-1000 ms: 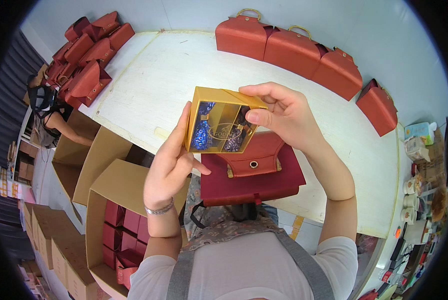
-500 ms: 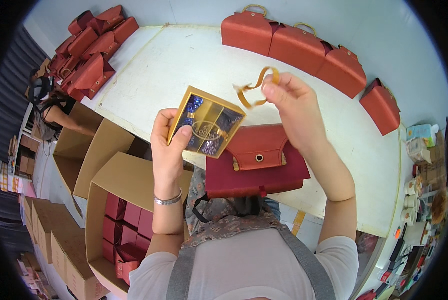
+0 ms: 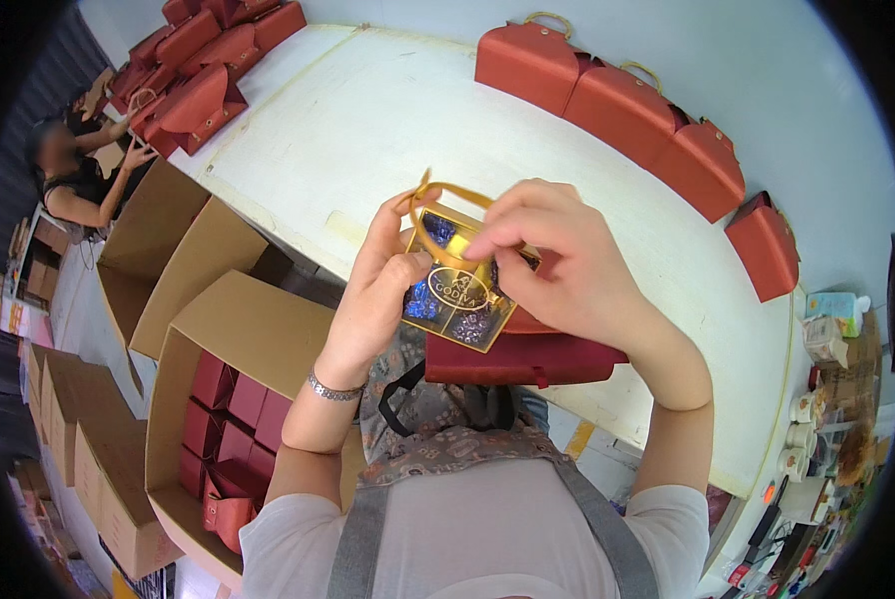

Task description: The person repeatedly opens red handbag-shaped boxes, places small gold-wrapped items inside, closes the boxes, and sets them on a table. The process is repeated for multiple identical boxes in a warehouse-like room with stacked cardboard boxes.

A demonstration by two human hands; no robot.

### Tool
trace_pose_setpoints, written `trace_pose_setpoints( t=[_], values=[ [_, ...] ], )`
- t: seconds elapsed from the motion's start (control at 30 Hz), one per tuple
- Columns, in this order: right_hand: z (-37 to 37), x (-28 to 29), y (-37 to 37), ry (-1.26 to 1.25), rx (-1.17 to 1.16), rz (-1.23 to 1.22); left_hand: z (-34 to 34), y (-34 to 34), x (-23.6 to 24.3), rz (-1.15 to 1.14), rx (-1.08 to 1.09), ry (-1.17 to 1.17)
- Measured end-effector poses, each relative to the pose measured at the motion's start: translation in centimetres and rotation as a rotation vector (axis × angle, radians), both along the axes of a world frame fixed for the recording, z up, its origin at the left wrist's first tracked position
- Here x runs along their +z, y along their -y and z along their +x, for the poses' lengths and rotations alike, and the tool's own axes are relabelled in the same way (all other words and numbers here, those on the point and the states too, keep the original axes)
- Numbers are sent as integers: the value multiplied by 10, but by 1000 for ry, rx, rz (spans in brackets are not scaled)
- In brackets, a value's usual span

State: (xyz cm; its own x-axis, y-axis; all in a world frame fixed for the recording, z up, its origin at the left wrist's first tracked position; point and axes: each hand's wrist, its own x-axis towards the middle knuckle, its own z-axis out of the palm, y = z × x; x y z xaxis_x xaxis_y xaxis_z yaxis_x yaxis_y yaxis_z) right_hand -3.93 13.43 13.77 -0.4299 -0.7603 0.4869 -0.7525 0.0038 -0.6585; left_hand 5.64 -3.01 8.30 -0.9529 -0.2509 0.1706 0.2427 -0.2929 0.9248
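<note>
My left hand [image 3: 367, 295] grips the side of a small gold-edged candy box [image 3: 472, 329], its clear lid showing blue and dark wrapped sweets. A gold ribbon loop [image 3: 459, 192] arches over the box's upper edge, beside my left fingertips. My right hand [image 3: 562, 250] is closed on the ribbon just above the lid; its fingers partly hide the ribbon and the box's right side. Below both hands, at the table's near edge, lies a dark red gift case [image 3: 522, 361], mostly covered by the box and my right hand.
Red handled gift boxes [image 3: 607, 105] line the white table's [image 3: 347, 130] back edge, and more are piled at far left [image 3: 208, 105]. Another person [image 3: 78, 180] reaches to that pile. Open cartons [image 3: 258, 309] stand at left, one holding dark red boxes [image 3: 238, 429].
The ribbon, held away from the box before, is now over it. My hands have come together, the box moving right. The other person has straightened, hands at the pile.
</note>
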Motion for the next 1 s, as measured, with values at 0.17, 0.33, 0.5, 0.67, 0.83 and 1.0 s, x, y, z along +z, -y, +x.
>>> trace_pose_setpoints(
  t=[0.17, 0.33, 0.5, 0.67, 0.83, 1.0],
  values=[
    [26, -15, -4, -255, -93, -43, 16, -3, -6, -42, 9, -15],
    [59, -40, 0, -385, -10, -62, 47, 4, -25, 10, -23, 162],
    [94, -74, 15, -203, 297, -150, 100, 15, -49, 112, -121, 162],
    [108, -92, 39, 56, 514, -190, 142, 21, -63, 12, 26, 184],
    [109, -92, 54, 41, 601, -74, 165, 26, -71, 7, 106, 286],
    [104, -98, 60, 172, 591, -43, 171, 28, -83, 57, 145, 337]
  ],
)
